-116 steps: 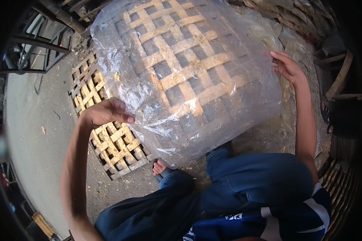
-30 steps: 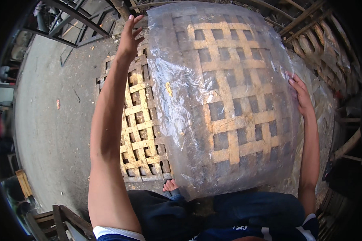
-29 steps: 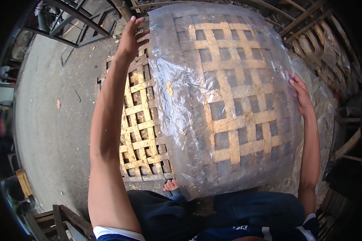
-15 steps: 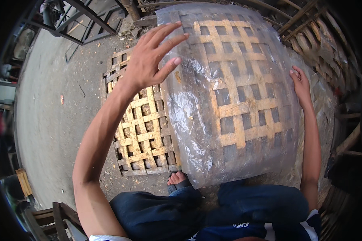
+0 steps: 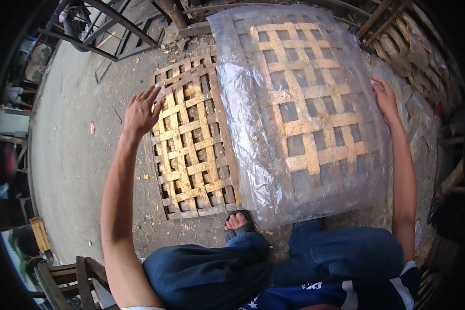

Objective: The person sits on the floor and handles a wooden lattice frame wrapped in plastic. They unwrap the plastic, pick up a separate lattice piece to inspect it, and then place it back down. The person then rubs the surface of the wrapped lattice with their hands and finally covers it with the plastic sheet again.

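A clear plastic sheet (image 5: 256, 150) lies over a woven lattice panel (image 5: 305, 95) made of pale flat strips. At its right edge my right hand (image 5: 384, 101) has curled fingers that appear to grip the plastic; part of them is hidden. My left hand (image 5: 141, 112) is open and holds nothing, its fingers stretched beside the left edge of a second woven lattice panel (image 5: 191, 150). This uncovered panel lies on the ground left of the plastic, with yellowish strips and a darker border.
My sandalled foot (image 5: 237, 222) stands at the near end of the uncovered panel. A dark metal frame (image 5: 101, 31) is at the far left, and a wooden stool (image 5: 70, 279) at the near left. More lattice pieces (image 5: 413, 46) and crumpled plastic (image 5: 411, 129) lie along the right.
My left hand has moved left and nearer, from above the plastic's left edge to beside the uncovered panel. My right hand stays at the plastic's right edge. The view has shifted slightly.
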Tool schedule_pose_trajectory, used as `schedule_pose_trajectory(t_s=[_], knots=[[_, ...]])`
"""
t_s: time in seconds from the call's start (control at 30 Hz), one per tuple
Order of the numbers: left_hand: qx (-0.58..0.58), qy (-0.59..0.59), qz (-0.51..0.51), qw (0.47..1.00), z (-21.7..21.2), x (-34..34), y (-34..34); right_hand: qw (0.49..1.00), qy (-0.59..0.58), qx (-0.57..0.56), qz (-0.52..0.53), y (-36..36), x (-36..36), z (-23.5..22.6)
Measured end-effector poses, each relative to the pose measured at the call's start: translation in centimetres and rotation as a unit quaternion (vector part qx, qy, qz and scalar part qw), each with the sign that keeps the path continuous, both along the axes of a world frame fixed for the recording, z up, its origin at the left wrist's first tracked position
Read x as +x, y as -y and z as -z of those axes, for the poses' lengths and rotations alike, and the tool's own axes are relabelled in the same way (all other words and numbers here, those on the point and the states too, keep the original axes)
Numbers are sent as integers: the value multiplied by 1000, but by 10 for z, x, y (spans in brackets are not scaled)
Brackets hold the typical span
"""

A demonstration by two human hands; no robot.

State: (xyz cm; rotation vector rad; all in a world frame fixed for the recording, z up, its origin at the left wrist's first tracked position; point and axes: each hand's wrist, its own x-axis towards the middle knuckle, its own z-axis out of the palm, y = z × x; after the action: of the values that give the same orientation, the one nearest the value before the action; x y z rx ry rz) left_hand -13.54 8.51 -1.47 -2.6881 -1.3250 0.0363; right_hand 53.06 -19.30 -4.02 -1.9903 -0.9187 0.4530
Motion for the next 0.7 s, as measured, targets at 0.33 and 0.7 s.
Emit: schedule_pose_trajectory(t_s=[0.33,0.7], knots=[[-1,53,495,867,-11,156,123,999,23,-26,-2,3,-3,-1],[22,-70,-100,992,-23,-92,-12,1000,10,0,4,-7,-15,-2]])
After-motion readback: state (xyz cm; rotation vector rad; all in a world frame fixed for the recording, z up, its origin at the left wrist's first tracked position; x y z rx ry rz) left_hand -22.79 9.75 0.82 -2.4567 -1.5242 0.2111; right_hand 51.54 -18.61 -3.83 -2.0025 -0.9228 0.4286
